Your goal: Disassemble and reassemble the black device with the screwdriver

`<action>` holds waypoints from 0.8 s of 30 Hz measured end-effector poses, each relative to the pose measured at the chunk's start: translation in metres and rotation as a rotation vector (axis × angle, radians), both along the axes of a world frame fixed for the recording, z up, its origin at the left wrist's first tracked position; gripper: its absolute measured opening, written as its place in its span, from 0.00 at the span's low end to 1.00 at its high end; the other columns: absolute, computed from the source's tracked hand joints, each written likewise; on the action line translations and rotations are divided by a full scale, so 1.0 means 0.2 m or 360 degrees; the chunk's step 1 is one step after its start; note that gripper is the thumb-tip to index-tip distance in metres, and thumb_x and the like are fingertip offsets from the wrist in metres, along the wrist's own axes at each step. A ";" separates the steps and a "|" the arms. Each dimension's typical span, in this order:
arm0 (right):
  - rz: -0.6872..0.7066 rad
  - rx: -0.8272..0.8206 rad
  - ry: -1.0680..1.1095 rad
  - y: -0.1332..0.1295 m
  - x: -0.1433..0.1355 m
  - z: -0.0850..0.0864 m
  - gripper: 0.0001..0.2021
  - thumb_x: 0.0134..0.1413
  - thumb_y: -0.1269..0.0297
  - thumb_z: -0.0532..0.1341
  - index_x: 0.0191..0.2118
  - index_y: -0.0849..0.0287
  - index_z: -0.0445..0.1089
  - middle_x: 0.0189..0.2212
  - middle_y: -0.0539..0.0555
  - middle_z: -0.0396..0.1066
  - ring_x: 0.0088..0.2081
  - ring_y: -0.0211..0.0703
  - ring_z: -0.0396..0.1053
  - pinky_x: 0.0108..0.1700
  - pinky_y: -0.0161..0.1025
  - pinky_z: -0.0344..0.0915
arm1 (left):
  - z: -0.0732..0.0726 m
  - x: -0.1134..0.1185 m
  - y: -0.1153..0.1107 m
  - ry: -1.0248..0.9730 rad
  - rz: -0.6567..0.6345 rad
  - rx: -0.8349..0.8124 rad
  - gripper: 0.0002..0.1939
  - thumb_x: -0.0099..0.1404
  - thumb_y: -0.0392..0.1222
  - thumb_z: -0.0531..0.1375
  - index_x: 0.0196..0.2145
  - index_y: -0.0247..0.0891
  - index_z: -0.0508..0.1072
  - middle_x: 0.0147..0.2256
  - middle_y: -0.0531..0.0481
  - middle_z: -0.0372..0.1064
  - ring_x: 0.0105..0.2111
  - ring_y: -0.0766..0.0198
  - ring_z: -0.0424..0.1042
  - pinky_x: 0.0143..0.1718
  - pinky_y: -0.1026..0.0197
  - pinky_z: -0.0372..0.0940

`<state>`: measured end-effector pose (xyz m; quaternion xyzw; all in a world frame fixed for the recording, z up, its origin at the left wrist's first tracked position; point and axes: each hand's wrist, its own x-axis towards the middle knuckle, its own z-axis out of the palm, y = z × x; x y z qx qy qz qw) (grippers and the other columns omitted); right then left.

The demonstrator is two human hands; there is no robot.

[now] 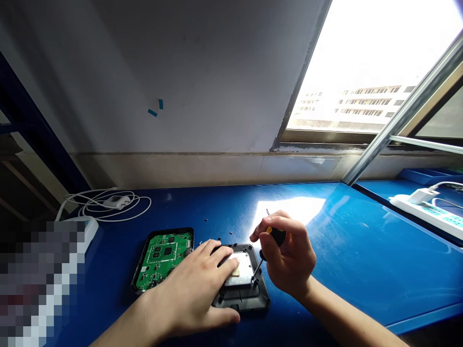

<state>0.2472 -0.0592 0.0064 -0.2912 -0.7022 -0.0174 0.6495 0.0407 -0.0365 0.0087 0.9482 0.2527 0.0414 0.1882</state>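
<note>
My right hand [289,250] is closed around a screwdriver [278,235] with a black and yellow handle. Its thin shaft slants down, and the tip meets the edge of a silver metal plate [246,266] near a corner. That plate sits inside a black plastic cover [249,300]. My left hand [198,279] lies spread across the left side of the cover, fingertips on the plate beside a small pale pad [236,272]. Left of it rests a black housing with a green circuit board [162,253], partly hidden by my left hand.
Small dark screws [230,233] lie on the blue table [343,260] behind the cover. A coiled white cable with an adapter [117,201] is at the back left. White power strips [430,207] stand at the right and left. A metal frame bar [383,130] rises at the right.
</note>
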 end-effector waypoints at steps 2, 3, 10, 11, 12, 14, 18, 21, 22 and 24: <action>-0.0007 -0.0007 0.0012 0.00 0.00 0.00 0.17 0.63 0.79 0.59 0.53 0.53 0.69 0.31 0.48 0.69 0.27 0.38 0.70 0.24 0.37 0.69 | 0.00 0.00 0.00 -0.0012 -0.0003 0.0004 0.37 0.60 0.59 0.71 0.62 0.42 0.70 0.63 0.41 0.67 0.62 0.38 0.63 0.62 0.37 0.64; -0.0009 -0.0008 0.0011 0.00 0.00 0.00 0.17 0.63 0.78 0.59 0.53 0.53 0.69 0.31 0.48 0.69 0.26 0.38 0.70 0.24 0.36 0.68 | 0.00 0.00 0.00 -0.0019 -0.0006 0.0009 0.37 0.60 0.59 0.72 0.61 0.42 0.70 0.63 0.41 0.67 0.62 0.38 0.63 0.62 0.37 0.64; -0.0047 -0.0019 0.0009 0.00 -0.01 0.00 0.15 0.65 0.76 0.58 0.52 0.53 0.68 0.27 0.46 0.67 0.24 0.37 0.67 0.24 0.35 0.66 | 0.00 0.00 0.00 -0.0038 -0.0011 0.0025 0.36 0.59 0.59 0.72 0.60 0.41 0.71 0.61 0.41 0.68 0.61 0.39 0.64 0.62 0.39 0.64; -0.0044 -0.0018 0.0007 0.00 -0.01 0.00 0.15 0.65 0.76 0.57 0.52 0.53 0.68 0.26 0.46 0.67 0.24 0.37 0.66 0.24 0.35 0.66 | 0.00 0.00 0.00 -0.0041 -0.0012 0.0029 0.36 0.59 0.59 0.72 0.61 0.41 0.71 0.61 0.42 0.68 0.61 0.39 0.64 0.62 0.39 0.64; -0.0040 -0.0013 0.0006 0.00 -0.01 0.00 0.15 0.65 0.76 0.57 0.52 0.53 0.68 0.26 0.46 0.66 0.24 0.37 0.66 0.24 0.35 0.65 | 0.00 0.00 0.00 -0.0043 -0.0013 0.0033 0.37 0.59 0.59 0.72 0.60 0.41 0.71 0.61 0.41 0.68 0.61 0.39 0.64 0.62 0.39 0.65; -0.0044 -0.0007 0.0009 0.00 -0.01 0.01 0.15 0.65 0.77 0.57 0.52 0.53 0.68 0.26 0.46 0.66 0.24 0.36 0.65 0.24 0.35 0.65 | -0.01 0.00 0.00 -0.0038 -0.0016 0.0038 0.36 0.60 0.59 0.71 0.60 0.41 0.71 0.61 0.41 0.68 0.61 0.39 0.64 0.62 0.39 0.65; -0.0056 -0.0023 0.0028 0.00 -0.01 0.01 0.14 0.65 0.76 0.57 0.52 0.52 0.68 0.27 0.46 0.67 0.24 0.36 0.65 0.24 0.36 0.65 | 0.00 0.00 0.00 -0.0045 -0.0018 0.0040 0.36 0.60 0.59 0.71 0.60 0.41 0.72 0.61 0.41 0.69 0.61 0.39 0.64 0.62 0.38 0.64; -0.0052 -0.0027 0.0038 0.00 -0.01 0.00 0.14 0.65 0.76 0.57 0.51 0.52 0.68 0.27 0.46 0.67 0.24 0.36 0.65 0.24 0.35 0.65 | 0.00 0.00 0.00 -0.0040 -0.0020 0.0032 0.35 0.60 0.59 0.71 0.60 0.40 0.72 0.61 0.40 0.69 0.61 0.38 0.64 0.62 0.38 0.64; -0.0052 -0.0027 0.0038 0.00 -0.01 0.00 0.15 0.65 0.77 0.57 0.52 0.53 0.68 0.27 0.46 0.67 0.24 0.36 0.66 0.24 0.35 0.65 | 0.00 0.00 0.00 -0.0036 -0.0021 0.0029 0.36 0.60 0.59 0.71 0.60 0.40 0.72 0.61 0.40 0.69 0.61 0.38 0.64 0.62 0.38 0.64; -0.0052 -0.0030 0.0035 0.00 -0.01 0.00 0.15 0.64 0.77 0.57 0.52 0.53 0.68 0.27 0.46 0.67 0.24 0.36 0.66 0.24 0.35 0.65 | 0.00 0.00 0.00 -0.0035 -0.0019 0.0029 0.36 0.60 0.59 0.71 0.60 0.40 0.71 0.61 0.39 0.68 0.61 0.38 0.64 0.63 0.38 0.63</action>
